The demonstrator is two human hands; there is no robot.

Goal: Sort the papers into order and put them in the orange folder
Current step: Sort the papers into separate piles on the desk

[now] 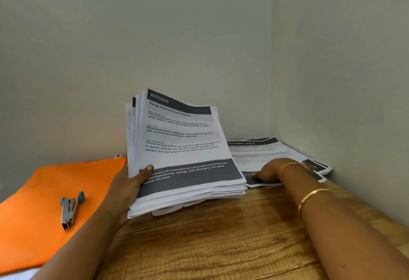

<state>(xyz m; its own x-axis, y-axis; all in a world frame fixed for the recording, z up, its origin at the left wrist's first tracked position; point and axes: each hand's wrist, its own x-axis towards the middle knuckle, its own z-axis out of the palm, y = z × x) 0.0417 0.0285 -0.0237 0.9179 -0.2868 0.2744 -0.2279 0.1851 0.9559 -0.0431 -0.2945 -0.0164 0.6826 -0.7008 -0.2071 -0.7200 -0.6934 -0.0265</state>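
My left hand (130, 189) grips a thick stack of printed papers (183, 147) by its lower left edge, thumb on the top sheet headed "KITCHEN". The stack is tilted up, its lower edge near the wooden table. My right hand (274, 172) rests flat, fingers straight, on a second, fanned pile of papers (261, 151) lying in the back right corner; its top sheet reads "DRESSING TABLE". The orange folder (44, 193) lies flat on the left of the table.
A small metal stapler (69, 210) with blue ends lies on the orange folder. Walls close the table (221, 235) at the back and on the right. Bare wood shows in front of the stacks.
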